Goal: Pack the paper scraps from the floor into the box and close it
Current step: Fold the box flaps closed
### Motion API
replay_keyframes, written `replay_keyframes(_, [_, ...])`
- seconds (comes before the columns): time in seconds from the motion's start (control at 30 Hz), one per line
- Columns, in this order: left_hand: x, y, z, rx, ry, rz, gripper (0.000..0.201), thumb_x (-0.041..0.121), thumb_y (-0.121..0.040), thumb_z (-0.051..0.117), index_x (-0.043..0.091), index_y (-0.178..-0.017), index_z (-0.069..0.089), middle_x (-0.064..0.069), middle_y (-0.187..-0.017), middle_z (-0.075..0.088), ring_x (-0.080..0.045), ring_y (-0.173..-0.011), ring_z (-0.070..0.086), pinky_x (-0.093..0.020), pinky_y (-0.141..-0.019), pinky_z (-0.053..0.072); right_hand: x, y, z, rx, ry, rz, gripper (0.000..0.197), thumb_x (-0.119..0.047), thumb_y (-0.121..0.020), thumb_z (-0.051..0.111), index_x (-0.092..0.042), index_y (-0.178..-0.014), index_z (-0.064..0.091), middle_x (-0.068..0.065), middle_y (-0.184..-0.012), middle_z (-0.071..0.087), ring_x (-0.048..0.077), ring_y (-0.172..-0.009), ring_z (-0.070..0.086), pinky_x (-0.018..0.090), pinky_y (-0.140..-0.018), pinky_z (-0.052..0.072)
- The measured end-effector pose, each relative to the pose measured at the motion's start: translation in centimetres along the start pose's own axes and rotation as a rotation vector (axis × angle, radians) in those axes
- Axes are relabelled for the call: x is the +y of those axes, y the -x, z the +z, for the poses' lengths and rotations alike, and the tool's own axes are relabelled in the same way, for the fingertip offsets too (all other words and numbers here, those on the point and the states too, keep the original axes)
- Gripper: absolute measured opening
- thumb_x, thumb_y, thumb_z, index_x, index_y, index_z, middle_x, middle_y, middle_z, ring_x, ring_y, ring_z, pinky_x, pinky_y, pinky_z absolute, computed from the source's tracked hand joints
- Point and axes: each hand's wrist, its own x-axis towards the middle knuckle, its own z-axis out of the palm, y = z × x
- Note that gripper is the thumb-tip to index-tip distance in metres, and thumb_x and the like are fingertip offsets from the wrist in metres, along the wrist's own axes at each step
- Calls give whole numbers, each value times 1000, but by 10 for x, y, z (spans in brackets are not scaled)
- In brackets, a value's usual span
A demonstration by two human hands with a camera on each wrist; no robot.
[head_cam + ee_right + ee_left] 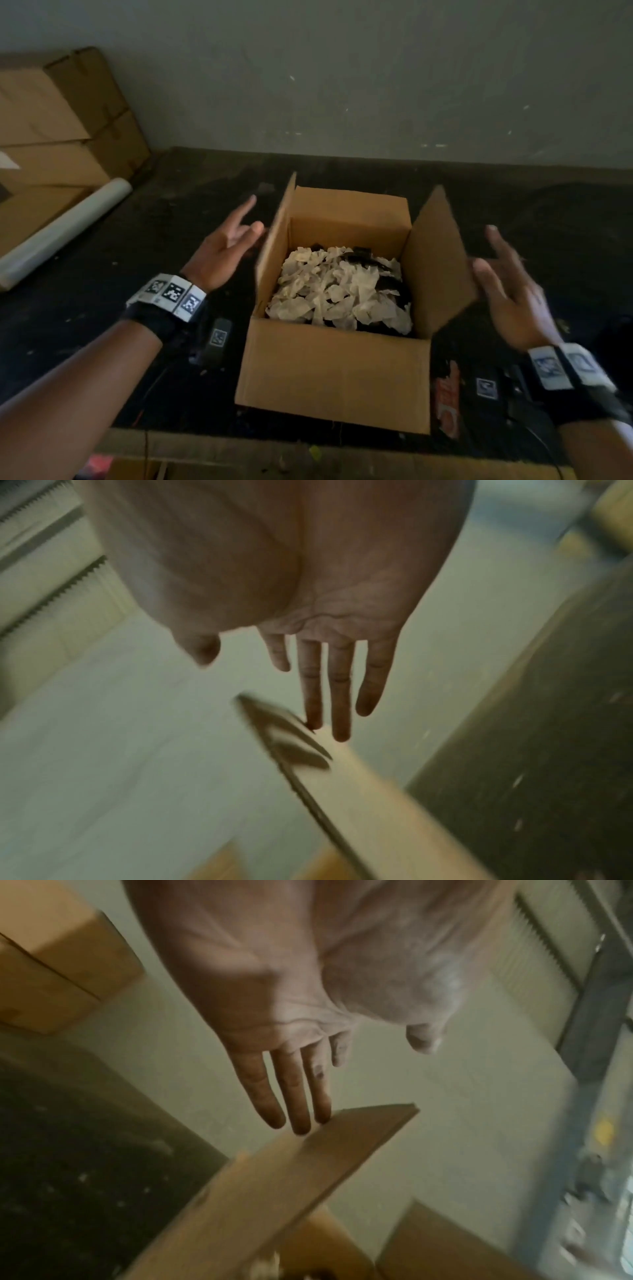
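Observation:
An open cardboard box [329,373] stands on the dark floor, filled with white paper scraps [335,294]. Its left flap [275,236] and right flap [438,260] stand raised. My left hand [236,236] is beside the left flap with straight fingers; in the left wrist view the fingertips [301,1123] touch that flap [274,1183]. My right hand [503,274] is beside the right flap, fingers spread. The right wrist view shows its fingertips [341,731] at the outer face of the flap [369,799]. Neither hand holds anything.
Stacked cardboard boxes [58,130] and a white roll [65,229] lie at the left by the wall [342,75]. An orange-printed item [447,401] sits right of the box. Flattened cardboard [239,459] edges the near floor.

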Motion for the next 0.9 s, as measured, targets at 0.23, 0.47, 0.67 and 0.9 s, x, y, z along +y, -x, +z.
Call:
replay_keyframes(0.23, [-55, 5, 79, -254, -411, 108, 56, 85, -88, 27, 52, -122, 57, 16, -149, 48, -7, -143, 43, -43, -119, 35, 29, -17, 82, -431, 263, -202, 28, -18, -103, 50, -37, -116, 67, -18, -133, 54, 14, -131, 49, 39, -106, 42])
replay_keyframes(0.47, [-98, 29, 41, -159, -594, 227, 60, -3, -95, 50, 39, -137, 60, 22, -154, 42, -2, -148, 30, -43, -123, 29, 74, -8, 61, -679, 793, -234, 99, -16, -91, 63, -60, -150, -4, -28, -160, -20, 21, -149, -21, 60, -118, 14])
replay_keyframes(0.67, [-106, 37, 26, -393, -822, 211, 91, 31, -86, 77, 49, -156, 23, 30, -165, -2, -2, -152, 0, -40, -118, 10, 91, 3, 53, -756, 762, -201, 120, -63, -74, 74, -60, -144, -24, -29, -153, -38, 22, -148, -23, 63, -116, 14])
replay_keyframes(0.9, [-103, 33, 10, -421, -654, 185, 58, 73, -89, 49, 64, -145, 36, 40, -157, 21, 3, -143, 28, -40, -119, 28, 82, -2, 43, -783, 429, -45, 80, -75, -83, 53, -61, -149, 10, -23, -164, 2, 21, -151, 15, 53, -119, 24])
